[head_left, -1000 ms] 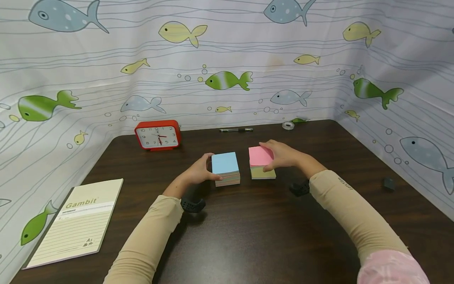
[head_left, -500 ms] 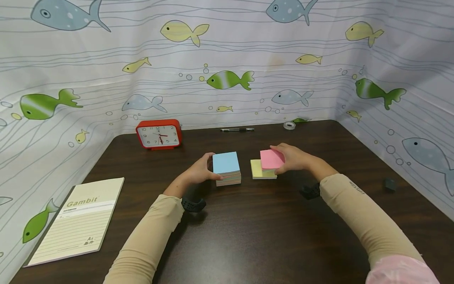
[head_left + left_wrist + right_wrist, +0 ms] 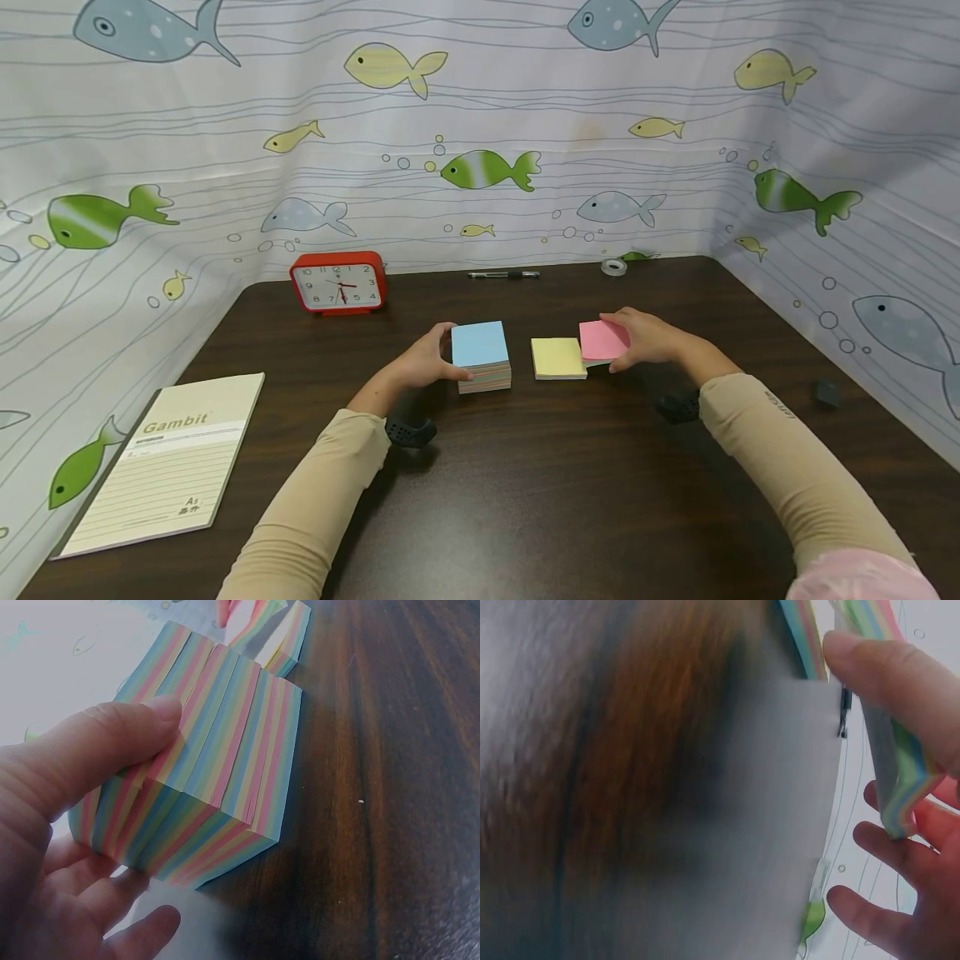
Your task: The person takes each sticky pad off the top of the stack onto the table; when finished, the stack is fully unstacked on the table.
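A tall stack of sticky note pads (image 3: 480, 343), blue on top, stands on the dark table. My left hand (image 3: 418, 362) holds it, thumb along the near side and fingers at the far side; striped pastel edges show in the left wrist view. To its right lies a yellow-topped sticky note pad (image 3: 558, 357), flat on the table. My right hand (image 3: 654, 337) pinches a pink-topped sticky note pad (image 3: 602, 340) between thumb and fingers, just right of the yellow one. In the right wrist view that pad's grey underside (image 3: 880, 754) faces the table with a gap below.
A red clock (image 3: 339, 283) stands at the back left. Behind the pads lie a pen (image 3: 502, 274) and a roll of tape (image 3: 613, 267). A Gambit notebook (image 3: 161, 458) lies front left, a small dark block (image 3: 827, 394) far right. A fish-print curtain (image 3: 495, 108) borders the table.
My right hand has carried the pink-topped pad rightward off the yellow-topped pad, whose top now shows fully. My left hand stays on the blue-topped stack.
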Demonstrator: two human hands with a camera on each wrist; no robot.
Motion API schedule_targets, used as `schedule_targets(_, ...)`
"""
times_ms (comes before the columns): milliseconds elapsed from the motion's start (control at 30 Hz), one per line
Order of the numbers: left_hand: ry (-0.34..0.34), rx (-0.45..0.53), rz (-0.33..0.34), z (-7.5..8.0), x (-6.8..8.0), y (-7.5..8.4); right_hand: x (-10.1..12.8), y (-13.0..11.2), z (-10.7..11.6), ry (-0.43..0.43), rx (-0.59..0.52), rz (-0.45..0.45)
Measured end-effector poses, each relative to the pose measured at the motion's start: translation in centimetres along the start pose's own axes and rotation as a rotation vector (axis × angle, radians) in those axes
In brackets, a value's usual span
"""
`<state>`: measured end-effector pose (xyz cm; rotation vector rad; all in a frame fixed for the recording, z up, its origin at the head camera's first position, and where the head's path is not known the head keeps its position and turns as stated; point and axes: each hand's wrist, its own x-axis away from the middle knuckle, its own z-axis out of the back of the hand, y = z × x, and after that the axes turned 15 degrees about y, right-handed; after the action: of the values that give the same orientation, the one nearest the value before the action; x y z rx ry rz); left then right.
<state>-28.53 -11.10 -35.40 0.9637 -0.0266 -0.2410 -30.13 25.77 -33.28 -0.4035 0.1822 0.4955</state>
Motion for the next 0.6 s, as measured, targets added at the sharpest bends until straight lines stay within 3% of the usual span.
schedule_targets(200,-0.008,0.009,0.003,0.0,0.1,0.0,0.5,0.5,0.5,-0.033,-0.001,-0.013)
schedule_targets(467,-0.007,0.012,0.003,0.1,0.3,0.2,0.1,1.6,-0.1,-0.152,0.107,-0.073)
schedule_targets(600,-0.007,0.016,0.0,0.2,0.1,0.0,-0.3,1.1,0.2,-0.173,0.063,-0.116)
